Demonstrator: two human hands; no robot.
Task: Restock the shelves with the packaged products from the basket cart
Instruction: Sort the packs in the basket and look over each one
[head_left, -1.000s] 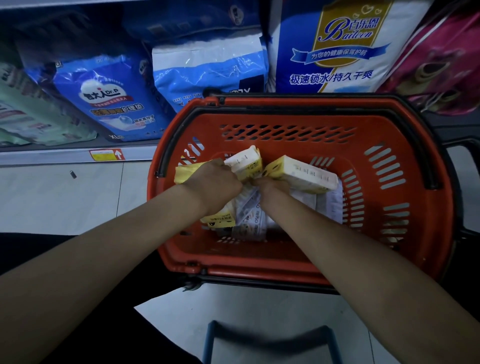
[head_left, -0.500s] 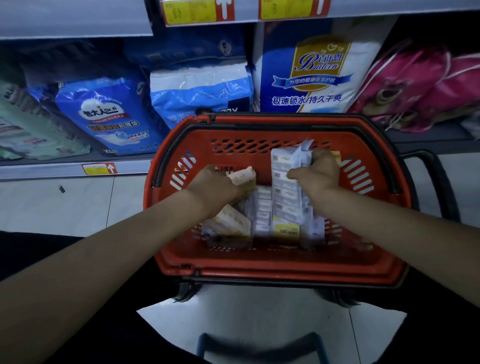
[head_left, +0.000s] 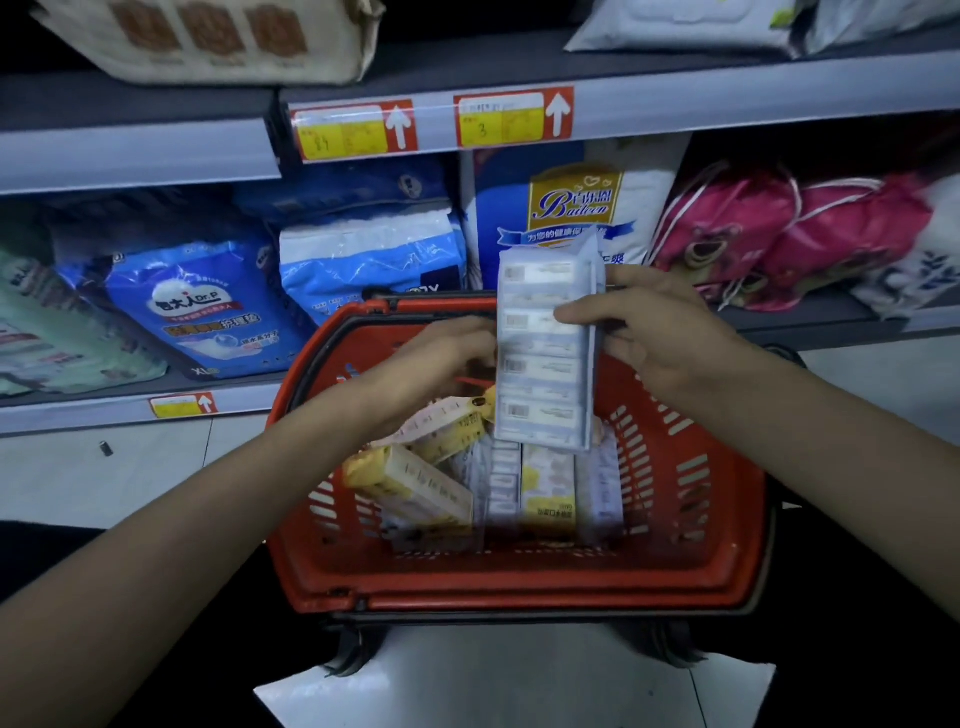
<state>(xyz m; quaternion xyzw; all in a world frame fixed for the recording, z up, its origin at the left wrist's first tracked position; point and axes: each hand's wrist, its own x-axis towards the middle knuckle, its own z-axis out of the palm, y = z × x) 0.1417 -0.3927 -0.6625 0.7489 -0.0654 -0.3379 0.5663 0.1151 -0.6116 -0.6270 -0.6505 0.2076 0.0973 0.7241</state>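
A red basket cart (head_left: 691, 566) stands on the floor in front of the shelves. Inside it lie several packaged products: yellow packs (head_left: 410, 483) at the left and pale upright packs (head_left: 548, 488) in the middle. My right hand (head_left: 654, 332) grips a long pale-blue multipack strip (head_left: 543, 358) near its upper part and holds it upright above the basket. My left hand (head_left: 441, 358) touches the strip's left edge with curled fingers; whether it grips the strip or something behind it is hidden.
The bottom shelf (head_left: 78, 410) behind the basket holds blue diaper bags (head_left: 202, 312), a white-and-blue bag (head_left: 566, 208) and pink bags (head_left: 769, 234). The shelf above (head_left: 727, 93) carries yellow price tags (head_left: 353, 132) and pale packs. White floor tiles (head_left: 498, 680) lie below.
My right hand has lifted the pale-blue strip up out of the basket. My left hand let go of the yellow packs and rose to the strip's left edge. The view tilted upward.
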